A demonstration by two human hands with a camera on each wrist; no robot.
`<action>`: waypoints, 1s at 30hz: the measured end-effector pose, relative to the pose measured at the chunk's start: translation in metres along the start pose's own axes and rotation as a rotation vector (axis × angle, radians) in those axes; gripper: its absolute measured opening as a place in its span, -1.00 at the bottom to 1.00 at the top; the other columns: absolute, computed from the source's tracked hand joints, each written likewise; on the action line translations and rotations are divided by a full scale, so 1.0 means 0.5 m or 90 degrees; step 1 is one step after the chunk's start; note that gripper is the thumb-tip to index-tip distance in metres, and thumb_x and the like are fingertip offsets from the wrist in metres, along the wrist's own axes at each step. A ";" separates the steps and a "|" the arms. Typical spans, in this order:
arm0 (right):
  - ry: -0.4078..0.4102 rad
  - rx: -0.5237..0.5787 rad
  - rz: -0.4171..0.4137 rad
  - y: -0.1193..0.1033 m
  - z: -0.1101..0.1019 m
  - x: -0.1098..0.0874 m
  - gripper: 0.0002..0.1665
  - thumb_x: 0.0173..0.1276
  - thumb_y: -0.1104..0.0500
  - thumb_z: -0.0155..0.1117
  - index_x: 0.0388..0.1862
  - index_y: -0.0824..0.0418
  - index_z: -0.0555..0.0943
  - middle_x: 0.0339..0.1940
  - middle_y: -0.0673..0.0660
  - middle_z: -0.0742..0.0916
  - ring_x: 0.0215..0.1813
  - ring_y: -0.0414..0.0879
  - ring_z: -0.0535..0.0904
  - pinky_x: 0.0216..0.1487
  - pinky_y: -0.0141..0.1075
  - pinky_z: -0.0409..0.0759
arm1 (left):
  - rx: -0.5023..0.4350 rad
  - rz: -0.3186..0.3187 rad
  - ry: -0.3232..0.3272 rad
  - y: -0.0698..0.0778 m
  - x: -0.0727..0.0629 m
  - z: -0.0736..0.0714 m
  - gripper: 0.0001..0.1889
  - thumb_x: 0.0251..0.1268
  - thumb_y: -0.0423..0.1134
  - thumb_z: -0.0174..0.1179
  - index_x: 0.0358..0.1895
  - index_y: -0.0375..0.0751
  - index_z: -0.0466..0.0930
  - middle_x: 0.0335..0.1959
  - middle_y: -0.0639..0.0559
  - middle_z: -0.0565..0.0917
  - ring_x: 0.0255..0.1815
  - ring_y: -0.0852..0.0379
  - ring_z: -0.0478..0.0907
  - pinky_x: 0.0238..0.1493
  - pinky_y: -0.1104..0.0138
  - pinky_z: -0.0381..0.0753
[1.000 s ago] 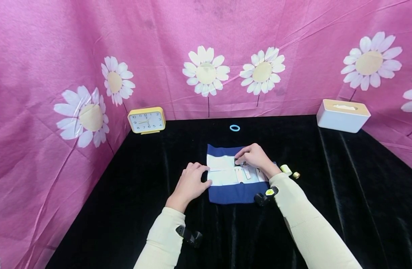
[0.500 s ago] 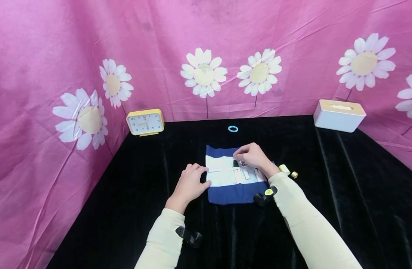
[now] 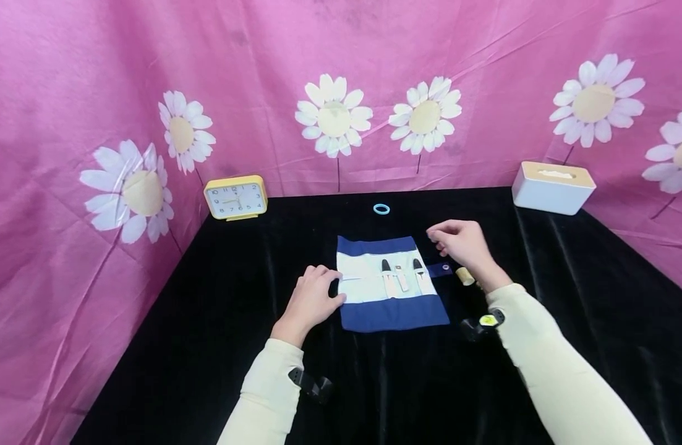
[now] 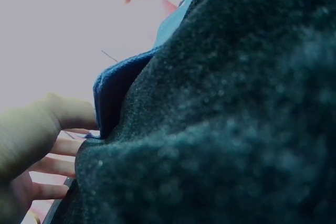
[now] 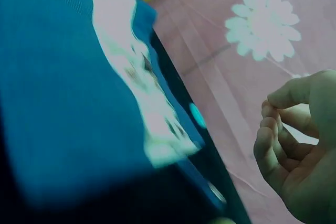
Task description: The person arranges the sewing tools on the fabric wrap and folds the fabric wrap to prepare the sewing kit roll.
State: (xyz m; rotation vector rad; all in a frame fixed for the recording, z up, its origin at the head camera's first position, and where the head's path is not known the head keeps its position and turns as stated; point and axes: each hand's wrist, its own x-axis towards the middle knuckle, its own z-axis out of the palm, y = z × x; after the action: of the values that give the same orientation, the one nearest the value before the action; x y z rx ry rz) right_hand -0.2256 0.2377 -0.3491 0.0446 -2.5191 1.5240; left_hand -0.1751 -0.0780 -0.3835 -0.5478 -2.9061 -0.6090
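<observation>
A navy and white fabric tool roll (image 3: 393,315) lies spread flat on the black cloth. Its white band holds two dark-tipped slim tools, one left (image 3: 386,267) and one right (image 3: 418,266), with a small pale flat piece (image 3: 401,278) between them; their exact kind cannot be told. My left hand (image 3: 313,303) rests at the roll's left edge, thumb and fingertips touching it; in the left wrist view the thumb lies by the raised navy edge (image 4: 113,93). Raised beyond the roll's right side, my right hand (image 3: 464,245) has loosely bent fingers, thumb against index, with nothing visible in them.
A strap with a snap (image 3: 441,269) sticks out from the roll's right side. Beside it lies a pale yellow cylinder (image 3: 464,276). Behind are a light-blue ring (image 3: 381,209), a yellow clock (image 3: 236,197) and a tissue box (image 3: 553,188), before a pink flowered curtain (image 3: 251,93).
My right hand has left the tools in the roll and moved up and to the right, uncovering the tools and strap. The left hand stays at the roll's left edge.
</observation>
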 end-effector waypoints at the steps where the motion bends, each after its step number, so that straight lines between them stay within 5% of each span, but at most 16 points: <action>1: 0.006 -0.010 -0.001 0.002 -0.017 -0.007 -0.70 0.39 0.26 0.24 -0.06 0.50 0.69 -0.52 -0.09 0.72 -0.57 -0.31 0.57 -0.47 -0.43 0.63 | 0.002 -0.001 -0.001 -0.001 0.000 -0.001 -0.59 0.24 -0.10 0.39 0.13 -0.16 0.67 0.08 -0.08 0.66 0.12 -0.07 0.47 0.17 0.04 0.49; 9: -0.027 -0.163 -0.006 0.051 -0.117 -0.065 -0.66 0.39 0.15 0.33 -0.09 0.45 0.71 -0.48 0.02 0.76 -0.56 -0.32 0.57 -0.50 -0.43 0.59 | 0.003 -0.007 -0.002 -0.014 -0.003 -0.006 -0.58 0.24 -0.11 0.39 0.14 -0.16 0.67 0.08 -0.08 0.66 0.12 -0.07 0.47 0.16 0.04 0.50; 18: -0.159 -0.197 0.036 0.096 -0.133 -0.110 -0.52 0.35 0.05 0.41 0.01 0.45 0.68 -0.43 0.07 0.78 -0.55 -0.26 0.59 -0.49 -0.36 0.61 | -0.005 -0.010 0.003 -0.016 -0.009 -0.005 -0.59 0.22 -0.12 0.40 0.12 -0.17 0.68 0.06 -0.09 0.67 0.10 -0.06 0.47 0.15 0.03 0.50; 30: -0.113 -0.273 0.004 0.084 -0.141 -0.115 -0.62 0.27 0.14 0.45 -0.08 0.43 0.71 -0.41 0.12 0.79 -0.56 -0.26 0.57 -0.50 -0.37 0.50 | -0.015 -0.004 0.001 0.000 -0.003 0.000 -0.58 0.22 -0.12 0.39 0.12 -0.18 0.68 0.07 -0.09 0.67 0.10 -0.07 0.47 0.15 0.04 0.49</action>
State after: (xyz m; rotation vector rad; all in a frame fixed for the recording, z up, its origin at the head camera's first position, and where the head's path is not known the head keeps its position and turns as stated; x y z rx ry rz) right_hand -0.1637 0.3148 -0.3647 0.1125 -2.9331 0.9892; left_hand -0.1738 -0.0786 -0.3839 -0.5417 -2.9033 -0.6438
